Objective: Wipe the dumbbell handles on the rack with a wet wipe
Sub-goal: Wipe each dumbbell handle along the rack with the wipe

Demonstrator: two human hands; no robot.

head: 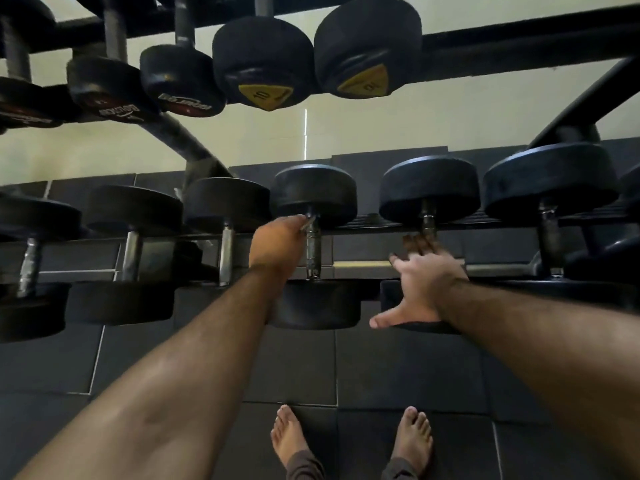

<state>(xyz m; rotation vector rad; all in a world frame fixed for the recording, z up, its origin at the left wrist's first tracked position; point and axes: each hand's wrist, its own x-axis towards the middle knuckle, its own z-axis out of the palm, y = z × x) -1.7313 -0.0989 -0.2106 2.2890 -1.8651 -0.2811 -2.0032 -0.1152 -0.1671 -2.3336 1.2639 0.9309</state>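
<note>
Down at the bottom of my view, my bare feet (349,441) are standing on the dark floor tiles (398,368), with trouser cuffs just showing at the ankles. Both my forearms are reaching out over the floor toward the rack (485,32).

On the lower tier, my left hand (277,245) is curling its fingers against the top of a chrome handle (313,251), right under the far head of that dumbbell (313,194). Something small and pale is poking out of my fist beside the handle; I cannot tell whether it is the wipe. My right hand (420,282) is spreading wide, thumb pointing left, fingers straight and gripping nothing. Its fingertips are lying over the lower part of the next handle (428,225) to the right, and the palm is hovering above that dumbbell's near head.

More dumbbells are sitting in a row on the same tier, three to the left of my hands and at least one to the right, all with round black heads and metal handles.

Farther up, the upper tier is holding five more. Two are wearing yellow triangular labels (265,95) reading "10". The smaller ones to the left are carrying white lettering, upside down and too blurred for me to read. Behind everything, a cream wall (415,123) is showing.
</note>
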